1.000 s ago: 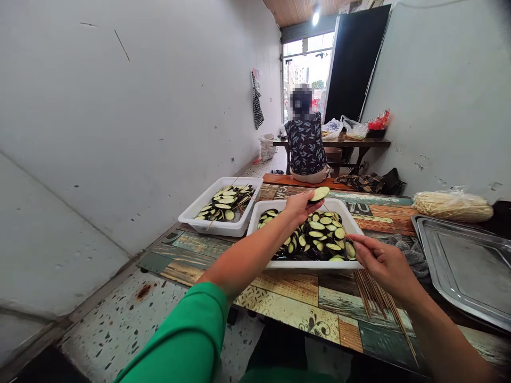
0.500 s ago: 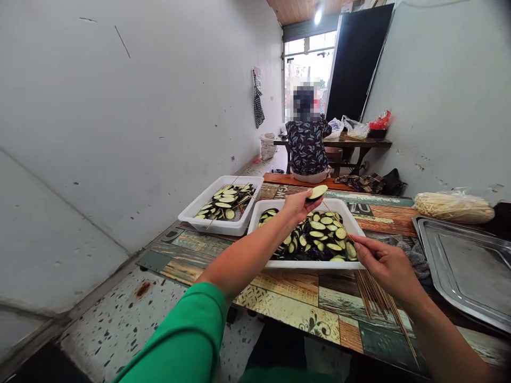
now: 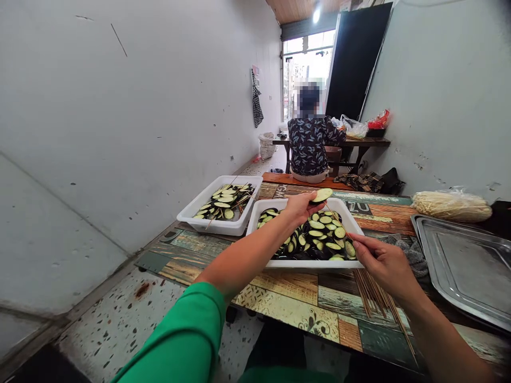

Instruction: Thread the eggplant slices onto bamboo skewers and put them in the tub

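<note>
Patchwork-patterned counter (image 3: 287, 290) stands beside a pitted white wall (image 3: 139, 117) and carries a white tub (image 3: 311, 264), used here as reference. Above the tub's far rim is one aubergine slice (image 3: 323, 196): oval, cut face pale yellow-green, skin dark at the edge. Left hand (image 3: 301, 207): grip closed on the slice, supporting it from beneath. Right hand (image 3: 381, 260), at the tub's near right corner: grip closed in a pinch on a thin skewer (image 3: 337, 219), whose far end reaches the slice; whether it pierces the flesh cannot be determined.

Inside the tub lie many loose, wet-looking slices; the left forearm (image 3: 251, 250) blocks the view of some. Just left of the tub, a second tub (image 3: 235, 229) contains slices and skewers. Near right of the tub lies a skewer bundle (image 3: 375, 298), partly hidden by the right hand. Right of the tub: a grey cloth (image 3: 405, 247), then a metal tray (image 3: 467, 255). Well beyond the tub, a person (image 3: 308, 146) sits, back turned.
</note>
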A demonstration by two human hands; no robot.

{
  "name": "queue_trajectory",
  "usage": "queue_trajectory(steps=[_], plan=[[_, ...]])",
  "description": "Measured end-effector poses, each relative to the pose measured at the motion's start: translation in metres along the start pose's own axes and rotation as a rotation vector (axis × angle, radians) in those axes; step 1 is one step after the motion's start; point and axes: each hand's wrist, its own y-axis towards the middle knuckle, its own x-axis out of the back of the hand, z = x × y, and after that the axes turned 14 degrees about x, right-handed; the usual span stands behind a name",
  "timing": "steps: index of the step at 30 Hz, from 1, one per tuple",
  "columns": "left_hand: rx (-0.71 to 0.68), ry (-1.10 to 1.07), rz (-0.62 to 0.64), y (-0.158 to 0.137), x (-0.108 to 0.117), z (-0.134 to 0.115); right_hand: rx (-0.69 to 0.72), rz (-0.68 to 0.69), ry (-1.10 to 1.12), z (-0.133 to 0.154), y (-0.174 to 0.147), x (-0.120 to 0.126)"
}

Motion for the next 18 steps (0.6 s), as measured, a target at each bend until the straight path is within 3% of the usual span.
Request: queue_trajectory(steps=[18], plan=[[0.012, 0.077, 0.078, -0.008, -0.006, 0.016, -0.074, -0.007, 0.072, -0.003, 0.000, -0.002]])
